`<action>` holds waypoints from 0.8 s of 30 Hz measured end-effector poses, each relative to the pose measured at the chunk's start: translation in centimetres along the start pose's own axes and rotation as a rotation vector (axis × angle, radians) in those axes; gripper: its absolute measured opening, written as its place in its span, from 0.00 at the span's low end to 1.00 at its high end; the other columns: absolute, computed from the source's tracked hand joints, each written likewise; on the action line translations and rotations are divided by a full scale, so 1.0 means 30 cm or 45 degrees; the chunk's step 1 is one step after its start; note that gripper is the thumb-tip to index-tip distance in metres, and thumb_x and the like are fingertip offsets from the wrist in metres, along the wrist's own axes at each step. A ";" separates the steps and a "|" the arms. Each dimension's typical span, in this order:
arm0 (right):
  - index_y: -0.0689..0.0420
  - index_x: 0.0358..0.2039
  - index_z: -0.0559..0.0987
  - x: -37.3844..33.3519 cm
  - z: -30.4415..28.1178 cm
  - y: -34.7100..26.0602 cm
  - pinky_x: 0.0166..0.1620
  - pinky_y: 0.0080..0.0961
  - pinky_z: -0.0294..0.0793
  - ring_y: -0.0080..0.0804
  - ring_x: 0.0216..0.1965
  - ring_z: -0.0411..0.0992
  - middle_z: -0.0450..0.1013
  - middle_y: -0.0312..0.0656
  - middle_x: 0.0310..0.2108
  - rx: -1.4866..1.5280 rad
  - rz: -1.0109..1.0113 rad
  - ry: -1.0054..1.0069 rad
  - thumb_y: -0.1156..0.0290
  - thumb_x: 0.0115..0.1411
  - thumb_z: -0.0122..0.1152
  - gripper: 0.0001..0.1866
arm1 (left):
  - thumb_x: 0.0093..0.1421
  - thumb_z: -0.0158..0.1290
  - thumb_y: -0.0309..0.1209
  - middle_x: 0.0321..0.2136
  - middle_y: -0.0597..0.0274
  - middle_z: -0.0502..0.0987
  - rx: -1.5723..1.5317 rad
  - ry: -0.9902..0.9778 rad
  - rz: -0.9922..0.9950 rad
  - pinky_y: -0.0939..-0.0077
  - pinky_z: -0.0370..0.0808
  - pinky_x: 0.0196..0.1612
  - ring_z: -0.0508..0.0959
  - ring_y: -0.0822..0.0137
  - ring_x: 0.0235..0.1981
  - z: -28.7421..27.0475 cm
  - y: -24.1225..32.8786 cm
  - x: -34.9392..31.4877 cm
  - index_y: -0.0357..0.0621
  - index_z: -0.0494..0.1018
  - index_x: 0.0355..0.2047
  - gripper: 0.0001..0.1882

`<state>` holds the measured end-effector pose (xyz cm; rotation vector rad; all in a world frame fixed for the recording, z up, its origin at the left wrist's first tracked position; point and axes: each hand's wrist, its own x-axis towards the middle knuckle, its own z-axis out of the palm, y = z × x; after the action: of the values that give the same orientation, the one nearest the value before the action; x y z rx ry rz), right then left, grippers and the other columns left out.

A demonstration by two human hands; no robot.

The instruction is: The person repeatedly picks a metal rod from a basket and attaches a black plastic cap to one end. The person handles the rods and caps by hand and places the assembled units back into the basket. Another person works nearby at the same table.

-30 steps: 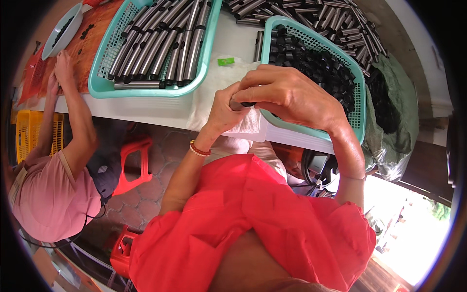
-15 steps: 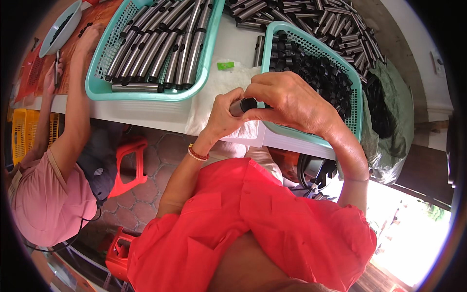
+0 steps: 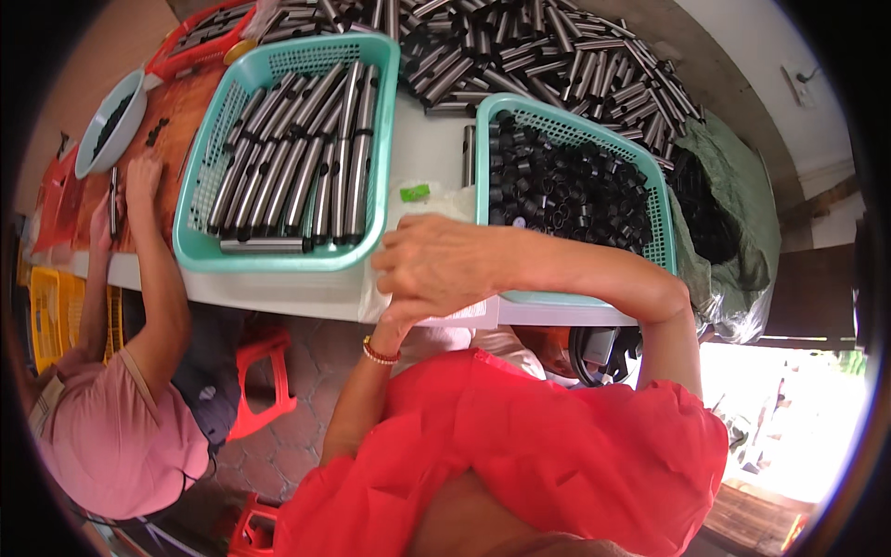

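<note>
My right hand is bent over my left hand at the table's front edge, its fingers curled and closed. Most of the left hand is hidden below it; only the thumb side and the wrist, with a beaded bracelet, show. The metal tube seen in the left hand half a second ago is covered by the right hand. To the left stands a turquoise basket holding rows of steel tubes. By my right forearm is a second turquoise basket, full of short black plastic rings or caps.
A heap of steel tubes covers the table's back, beside a green sack. A green scrap lies between the baskets. At left, a co-worker's hands hold a tube near a pale bowl. A red stool stands below.
My right hand has moved left and now lies over the left hand, hiding the tube. The view has shifted, so the baskets appear lower. The co-worker still holds a tube.
</note>
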<state>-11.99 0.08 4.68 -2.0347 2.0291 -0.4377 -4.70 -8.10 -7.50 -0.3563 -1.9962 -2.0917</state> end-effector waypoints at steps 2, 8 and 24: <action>0.59 0.19 0.76 0.010 0.010 0.002 0.32 0.36 0.70 0.40 0.31 0.69 0.68 0.40 0.23 0.015 -0.018 -0.052 0.52 0.55 0.54 0.22 | 0.47 0.59 0.22 0.24 0.64 0.73 0.024 0.003 -0.015 0.82 0.68 0.29 0.70 0.78 0.27 -0.014 0.011 -0.029 0.37 0.68 0.31 0.11; 0.58 0.17 0.77 0.001 0.051 -0.004 0.31 0.36 0.72 0.40 0.32 0.69 0.70 0.39 0.23 0.069 0.223 -0.012 0.59 0.55 0.53 0.17 | 0.47 0.58 0.22 0.24 0.65 0.72 0.045 -0.054 -0.036 0.82 0.68 0.29 0.70 0.78 0.27 -0.017 -0.017 -0.030 0.37 0.68 0.30 0.11; 0.64 0.18 0.78 0.010 0.091 0.002 0.29 0.40 0.73 0.51 0.24 0.73 0.73 0.53 0.20 0.173 0.676 0.197 0.63 0.56 0.52 0.18 | 0.48 0.58 0.21 0.24 0.65 0.72 0.057 -0.176 -0.049 0.82 0.67 0.29 0.70 0.78 0.27 -0.029 -0.040 -0.029 0.37 0.68 0.30 0.11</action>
<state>-11.02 -0.33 2.15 -1.3431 2.4380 -0.6113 -4.29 -8.90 -8.95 -0.4705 -2.1392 -2.0941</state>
